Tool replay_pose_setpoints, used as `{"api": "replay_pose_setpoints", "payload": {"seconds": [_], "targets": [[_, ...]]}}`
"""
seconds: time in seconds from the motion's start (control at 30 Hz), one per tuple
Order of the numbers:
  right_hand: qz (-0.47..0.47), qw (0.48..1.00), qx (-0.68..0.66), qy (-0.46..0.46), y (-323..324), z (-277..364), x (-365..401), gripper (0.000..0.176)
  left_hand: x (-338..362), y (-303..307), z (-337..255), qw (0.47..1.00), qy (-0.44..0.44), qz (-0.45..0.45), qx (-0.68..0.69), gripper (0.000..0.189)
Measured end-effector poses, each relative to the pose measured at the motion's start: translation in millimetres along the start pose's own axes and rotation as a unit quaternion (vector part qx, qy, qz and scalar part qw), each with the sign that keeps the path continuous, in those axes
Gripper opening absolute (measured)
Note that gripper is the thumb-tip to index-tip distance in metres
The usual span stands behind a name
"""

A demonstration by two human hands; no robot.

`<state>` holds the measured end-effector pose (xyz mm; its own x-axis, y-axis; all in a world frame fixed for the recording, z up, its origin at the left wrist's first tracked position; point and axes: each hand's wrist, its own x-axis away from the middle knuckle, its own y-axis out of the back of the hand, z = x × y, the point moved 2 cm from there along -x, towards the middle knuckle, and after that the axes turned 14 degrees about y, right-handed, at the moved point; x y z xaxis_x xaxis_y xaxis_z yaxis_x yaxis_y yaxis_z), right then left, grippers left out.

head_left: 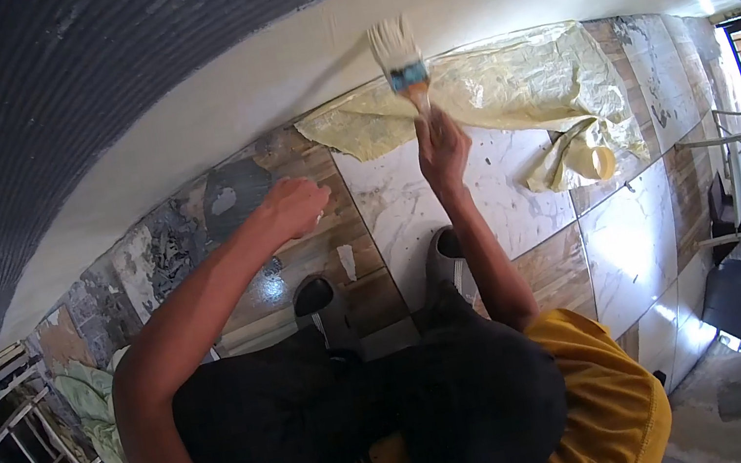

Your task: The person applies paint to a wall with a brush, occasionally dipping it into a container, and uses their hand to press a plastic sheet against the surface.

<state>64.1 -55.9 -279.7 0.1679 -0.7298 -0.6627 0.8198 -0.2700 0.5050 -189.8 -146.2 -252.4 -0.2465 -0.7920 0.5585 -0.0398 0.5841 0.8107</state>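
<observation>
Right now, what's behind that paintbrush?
Behind the paintbrush, a cream strip of wall shows around the bristles, and a crinkled yellow plastic sheet around the handle. Whatever sits directly behind it is covered, so I can't tell.

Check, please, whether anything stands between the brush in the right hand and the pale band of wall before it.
Nothing visible stands between the brush in the right hand and the pale wall band. The yellowish sheet lies along the band's foot, not in front of the bristles. Bristle contact is unclear.
</observation>
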Motion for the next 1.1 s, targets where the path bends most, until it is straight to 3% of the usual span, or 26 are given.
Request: {"api": "replay_pose_setpoints", "payload": {"seconds": [0.07,0.13,0.2,0.27,0.33,0.47,0.5,0.6,0.67,0.73,0.87,0.97,1.03,1.1], "targets": [[0.038,0.998,-0.021,-0.041,12.3,12.7,17.9,0.026,2.6,2.1,-1.2,1.0,0.004,-0.003,-0.01,0.018],[-0.025,0.995,-0.067,-0.067,22.2,23.0,24.8,0.024,2.5,-5.2,1.6,1.0,0.005,0.002,-0.013,0.018],[-0.024,0.995,-0.07,-0.068,26.6,26.7,7.0,0.023,1.6,-22.7,7.6,0.998,-0.016,0.04,-0.046,0.017],[-0.108,0.991,-0.075,-0.001,21.1,33.2,-32.6,0.023,2.1,-20.2,6.6,0.998,-0.023,0.043,-0.044,0.017],[-0.118,0.988,-0.09,-0.046,11.0,30.3,-51.1,0.023,2.7,-13.3,2.0,0.998,-0.027,0.043,-0.04,0.017],[-0.017,0.999,-0.001,-0.033,-10.0,-3.9,4.0,0.023,-1.9,5.5,-4.8,0.999,-0.027,-0.016,-0.007,0.016],[0.041,0.996,-0.012,-0.079,-6.2,-6.1,20.8,0.022,-0.9,6.0,-5.5,0.999,-0.025,-0.02,-0.001,0.017],[0.002,0.99,-0.066,-0.128,7.3,11.7,44.5,0.025,6.9,1.9,-4.9,1.0,-0.007,-0.003,-0.006,0.016],[-0.001,0.991,-0.083,-0.107,15.2,30.8,33.0,0.025,6.8,-12.2,-0.8,0.999,-0.007,0.032,-0.021,0.014],[-0.038,0.994,-0.097,0.033,15.1,57.9,-5.4,0.025,2.3,-15.2,2.6,0.997,-0.014,0.063,-0.045,0.013],[-0.074,0.99,-0.12,0.009,-14.8,64.4,-28.3,0.027,1.8,-4.1,0.2,0.999,-0.001,0.04,-0.037,0.012],[0.098,0.99,-0.049,-0.084,-43.2,34.1,24.4,0.026,6.6,9.3,-4.5,1.0,0.007,-0.012,0.001,0.012],[0.077,0.991,-0.074,-0.076,-36.1,30.1,54.5,0.024,11.7,14.0,-5.9,0.999,0.001,-0.041,0.014,0.011],[0.036,0.989,-0.121,-0.08,-20.9,45.9,58.9,0.019,14.9,11.6,-5.5,1.0,0.007,-0.011,-0.007,0.01]]}}
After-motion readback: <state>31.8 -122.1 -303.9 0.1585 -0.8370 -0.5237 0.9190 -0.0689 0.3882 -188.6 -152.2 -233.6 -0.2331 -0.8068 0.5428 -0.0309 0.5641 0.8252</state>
